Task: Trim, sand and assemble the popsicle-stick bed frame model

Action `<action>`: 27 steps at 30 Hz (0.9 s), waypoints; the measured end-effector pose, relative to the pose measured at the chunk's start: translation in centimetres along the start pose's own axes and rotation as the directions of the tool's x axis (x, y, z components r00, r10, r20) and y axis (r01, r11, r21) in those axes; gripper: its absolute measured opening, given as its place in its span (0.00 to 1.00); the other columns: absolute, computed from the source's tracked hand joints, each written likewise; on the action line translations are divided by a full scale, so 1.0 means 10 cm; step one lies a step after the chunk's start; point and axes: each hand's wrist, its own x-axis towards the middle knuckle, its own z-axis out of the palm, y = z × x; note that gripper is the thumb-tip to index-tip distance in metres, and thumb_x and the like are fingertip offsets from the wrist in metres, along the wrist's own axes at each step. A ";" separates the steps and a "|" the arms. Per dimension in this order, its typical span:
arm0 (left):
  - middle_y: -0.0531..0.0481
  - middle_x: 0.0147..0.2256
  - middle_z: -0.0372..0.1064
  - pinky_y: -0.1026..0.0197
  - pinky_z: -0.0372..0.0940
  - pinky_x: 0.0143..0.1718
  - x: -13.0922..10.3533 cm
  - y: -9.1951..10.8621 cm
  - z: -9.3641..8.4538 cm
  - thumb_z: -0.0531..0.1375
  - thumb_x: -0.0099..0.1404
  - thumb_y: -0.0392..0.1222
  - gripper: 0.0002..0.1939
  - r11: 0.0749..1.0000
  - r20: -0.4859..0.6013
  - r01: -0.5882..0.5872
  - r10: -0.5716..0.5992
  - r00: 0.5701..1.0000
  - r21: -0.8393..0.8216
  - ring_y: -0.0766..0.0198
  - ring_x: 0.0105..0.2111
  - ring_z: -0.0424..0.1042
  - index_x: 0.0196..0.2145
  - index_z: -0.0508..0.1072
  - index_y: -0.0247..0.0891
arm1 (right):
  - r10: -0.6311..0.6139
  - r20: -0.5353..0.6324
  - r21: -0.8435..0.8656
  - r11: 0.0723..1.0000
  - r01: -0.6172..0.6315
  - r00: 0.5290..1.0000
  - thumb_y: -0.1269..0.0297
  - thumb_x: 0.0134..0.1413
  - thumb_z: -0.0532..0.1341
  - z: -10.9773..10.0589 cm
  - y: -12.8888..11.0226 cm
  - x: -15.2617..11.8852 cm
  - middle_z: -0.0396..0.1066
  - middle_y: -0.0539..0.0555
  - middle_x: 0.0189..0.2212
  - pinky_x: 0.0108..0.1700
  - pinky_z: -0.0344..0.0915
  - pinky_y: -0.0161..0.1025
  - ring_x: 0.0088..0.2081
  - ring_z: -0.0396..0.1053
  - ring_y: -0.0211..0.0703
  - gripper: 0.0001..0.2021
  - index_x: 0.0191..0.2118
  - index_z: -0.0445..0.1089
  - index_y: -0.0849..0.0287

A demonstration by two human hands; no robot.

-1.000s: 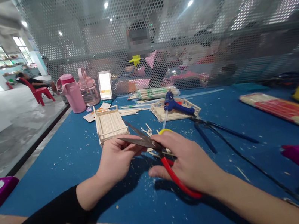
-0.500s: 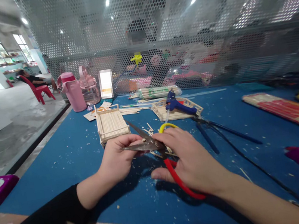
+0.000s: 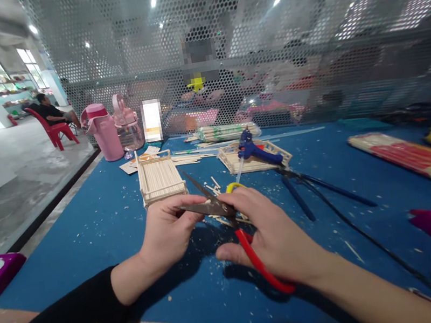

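Left hand [image 3: 164,229]: fingers pinched, on what I cannot tell.
Right hand [image 3: 272,226]: fingers wrapped around scissors [image 3: 226,209], blades apart.
Tray [image 3: 161,176]: looks assembled; cutting seems unfinished.

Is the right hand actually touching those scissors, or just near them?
Touching. The head view shows the right hand gripping the scissors, the red handle running across it near the thumb's base.

Scissors [image 3: 226,210]: red handle [image 3: 261,266], dark blades parted, tips leftward, held above desk [image 3: 99,231]. Small pale stick end [image 3: 207,201] between blades.
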 end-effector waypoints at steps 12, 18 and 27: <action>0.51 0.25 0.77 0.67 0.71 0.31 -0.03 0.01 0.02 0.65 0.53 0.35 0.01 0.994 0.066 0.036 -0.029 0.997 -0.104 0.68 0.26 0.74 0.26 0.78 0.36 | 0.040 0.064 0.117 0.992 -0.047 0.997 0.39 0.49 0.55 0.00 -0.05 0.01 0.66 0.54 0.33 0.34 0.63 0.41 0.32 0.64 0.43 0.28 0.45 0.64 0.58; 0.50 0.26 0.77 0.66 0.71 0.32 -0.03 0.01 0.02 0.66 0.53 0.39 0.04 0.986 0.087 0.086 -0.074 0.994 -0.143 0.67 0.27 0.74 0.26 0.77 0.35 | 0.055 0.091 0.166 0.984 -0.070 0.994 0.38 0.48 0.56 0.00 -0.04 0.01 0.65 0.55 0.34 0.35 0.63 0.42 0.34 0.63 0.44 0.29 0.46 0.63 0.57; 0.49 0.27 0.77 0.64 0.71 0.32 -0.03 0.02 0.03 0.66 0.53 0.41 0.06 0.992 0.079 0.067 -0.058 0.995 -0.111 0.65 0.28 0.75 0.28 0.78 0.36 | 0.089 0.095 0.156 0.982 -0.103 0.992 0.37 0.46 0.57 0.01 -0.07 0.01 0.64 0.55 0.33 0.35 0.62 0.43 0.34 0.62 0.45 0.31 0.46 0.64 0.59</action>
